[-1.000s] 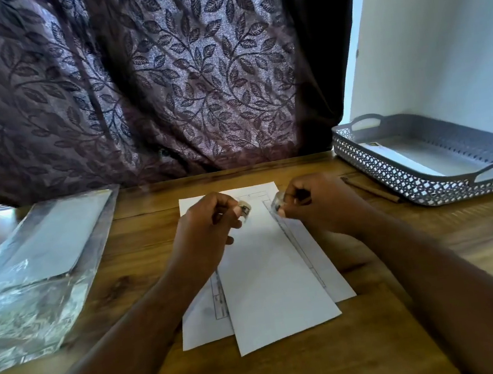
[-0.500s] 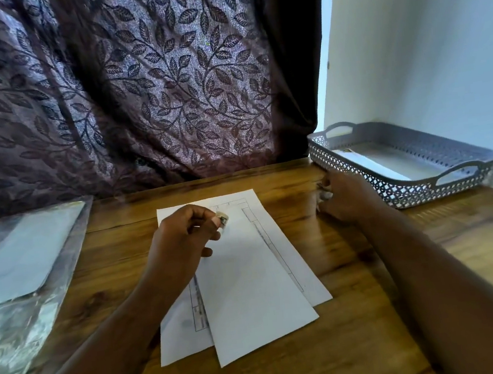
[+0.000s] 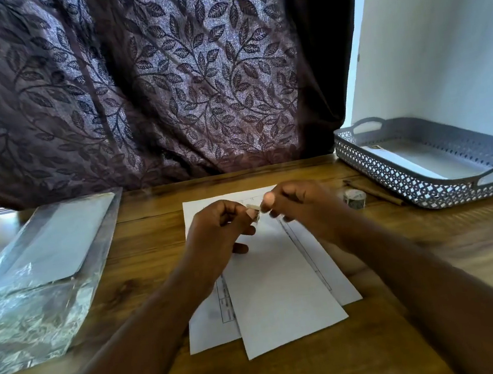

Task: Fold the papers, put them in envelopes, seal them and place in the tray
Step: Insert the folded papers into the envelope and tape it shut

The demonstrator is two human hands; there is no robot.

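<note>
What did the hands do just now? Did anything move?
The right hand went over beside the tray, let go of the tape roll there, then came back to the left hand; both now pinch the small tape strip. The left hand kept hold of the strip. The envelope, paper, plastic bag and tray stayed put.

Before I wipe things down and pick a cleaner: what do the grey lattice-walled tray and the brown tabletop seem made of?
Grey lattice-walled tray: probably moulded plastic, matte; even colour, cut-out pattern, built-in handles. Brown tabletop: wood or wood-look laminate, slight sheen; grain lines and a knot show.
</note>
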